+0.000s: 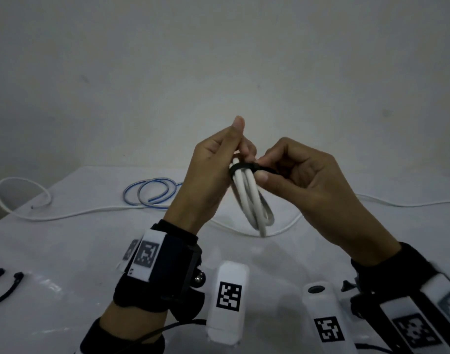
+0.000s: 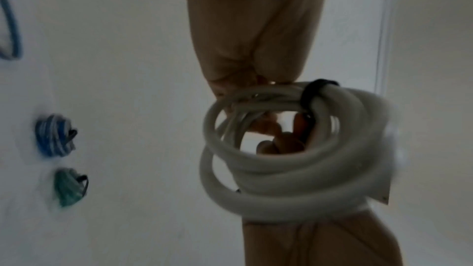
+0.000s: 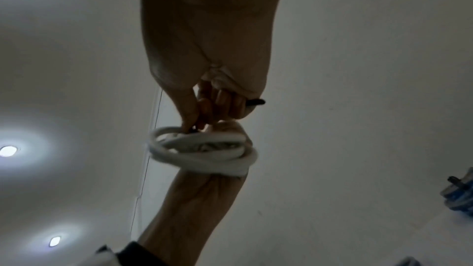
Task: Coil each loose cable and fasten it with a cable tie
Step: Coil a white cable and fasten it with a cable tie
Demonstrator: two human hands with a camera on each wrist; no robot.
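Both hands are raised above the white desk (image 1: 65,251), meeting at the top of a coiled white cable (image 1: 252,200). The left hand (image 1: 213,175) holds the upper end of the coil, its fingers curled round the bunched loops with the thumb standing up above them. The right hand (image 1: 303,180) has its grip closed in a pinch, thumb and forefinger on a black cable tie (image 1: 244,166) that wraps across the top of the coil just below the left fingers. The rest of the coil hangs down freely between the two wrists, clear of the desk. In the left wrist view the tie (image 2: 311,96) circles the loops (image 2: 281,169) at their top edge. In the right wrist view a short black end of the tie (image 3: 256,102) sticks out past the curled right fingers (image 3: 225,106).

On the far left of the desk lies a loose blue and white cable (image 1: 152,192) in a rough loop, and a long thin white cable (image 1: 65,213) trails across the desk from left to right behind the hands. Two spare black cable ties (image 1: 6,287) lie at the near left edge. The left wrist view shows two bundles resting on the desk, a blue and white bundle (image 2: 55,136) and a green bundle (image 2: 69,186) beside it, each with a dark tie on it
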